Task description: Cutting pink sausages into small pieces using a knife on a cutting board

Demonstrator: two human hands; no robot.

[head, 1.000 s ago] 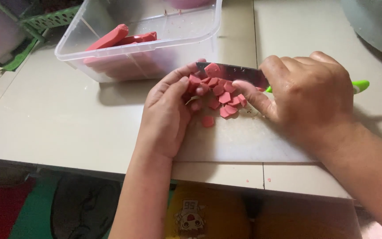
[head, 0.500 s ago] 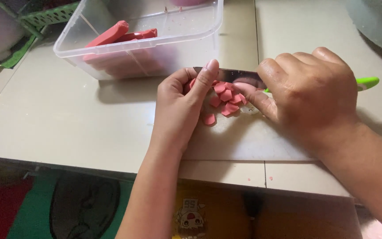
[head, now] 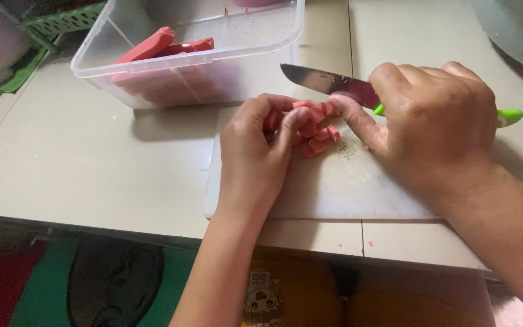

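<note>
Gathering step, by the look of it. On the white cutting board, near the bench's front edge, the left hand cups the pink sausage slices, fingers curled onto the pile. The right hand grips the green-handled knife, fingers wrapped shut, thumb against the slices. The blade's long axis runs left-right, tip pointing left toward the clear plastic tub beyond. Next move likely calls for holding the pile together.

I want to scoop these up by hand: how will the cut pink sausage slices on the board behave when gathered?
The pink sausage slices look small and light, so the left hand can probably bunch them easily. Round edges suggest strays may roll. Their moist-looking cut faces may cling to the cutting board.
</note>
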